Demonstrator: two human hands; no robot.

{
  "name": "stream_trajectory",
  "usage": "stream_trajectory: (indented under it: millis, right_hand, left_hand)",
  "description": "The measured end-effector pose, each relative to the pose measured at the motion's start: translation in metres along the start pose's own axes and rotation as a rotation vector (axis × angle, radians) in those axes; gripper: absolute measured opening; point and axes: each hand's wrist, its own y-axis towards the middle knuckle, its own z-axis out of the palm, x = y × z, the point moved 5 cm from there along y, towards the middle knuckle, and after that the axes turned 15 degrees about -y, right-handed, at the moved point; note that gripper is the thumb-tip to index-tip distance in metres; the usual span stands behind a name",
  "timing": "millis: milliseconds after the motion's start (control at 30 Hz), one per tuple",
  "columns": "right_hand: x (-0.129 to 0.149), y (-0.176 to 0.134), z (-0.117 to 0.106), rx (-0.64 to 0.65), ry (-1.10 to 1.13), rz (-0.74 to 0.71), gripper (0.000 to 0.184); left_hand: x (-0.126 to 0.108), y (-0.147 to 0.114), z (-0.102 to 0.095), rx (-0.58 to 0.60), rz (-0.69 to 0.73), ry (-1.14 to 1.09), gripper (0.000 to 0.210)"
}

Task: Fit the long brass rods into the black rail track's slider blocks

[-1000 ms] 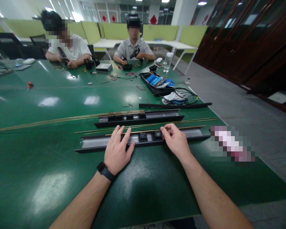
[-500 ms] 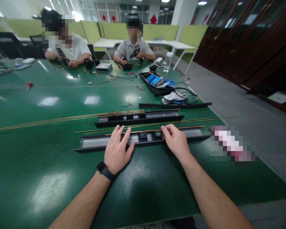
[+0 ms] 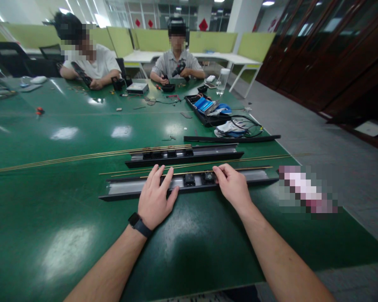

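Note:
A long black channel (image 3: 129, 193) with a pale inner floor lies crosswise in front of me. My left hand (image 3: 154, 199) rests over its left half, fingers spread. Two small black blocks (image 3: 189, 180) sit inside the channel between my hands; part of the channel lies hidden under my fingers. At the right block, my right hand (image 3: 234, 184) pinches thumb to forefinger on a thin brass rod (image 3: 195, 173) running along the channel's far side. More thin brass rods (image 3: 122, 172) lie just behind the channel.
Behind is a second black channel (image 3: 208, 157) holding several black blocks, with long brass rods (image 3: 66, 158) over it. A black strip (image 3: 233, 139), gloves with cables (image 3: 236, 126) and a black tray (image 3: 204, 119) lie farther off. Two people sit across the green table (image 3: 91, 239).
Both my hands and the channel stay almost exactly as they were. Across the table, the person on the left has shifted the dark object in their hands slightly.

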Motion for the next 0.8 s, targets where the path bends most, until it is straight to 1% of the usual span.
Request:
stream_trajectory:
  millis: [100, 200, 333, 700, 800]
  right_hand:
    - [-0.0014, 0.0004, 0.0003, -0.005, -0.012, 0.007, 0.041]
    - [-0.0031, 0.0006, 0.0009, -0.004, -0.017, 0.010, 0.037]
    - [-0.0035, 0.0002, 0.0021, 0.007, -0.006, -0.013, 0.033]
    - [0.0003, 0.0006, 0.0004, -0.006, 0.018, -0.004, 0.040]
    - [-0.0013, 0.0006, 0.0011, -0.015, 0.011, -0.003, 0.038]
  left_hand:
    - [0.0006, -0.0003, 0.0003, 0.000, -0.001, 0.003, 0.062]
    - [0.0002, -0.0005, 0.0004, -0.001, 0.006, 0.008, 0.061]
    - [-0.0012, -0.0001, -0.0003, -0.004, 0.011, 0.015, 0.060]
    - [-0.0015, 0.0005, -0.0002, 0.000, 0.020, 0.039, 0.060]
    - [-0.0017, 0.0006, -0.0003, 0.001, 0.019, 0.044, 0.060]
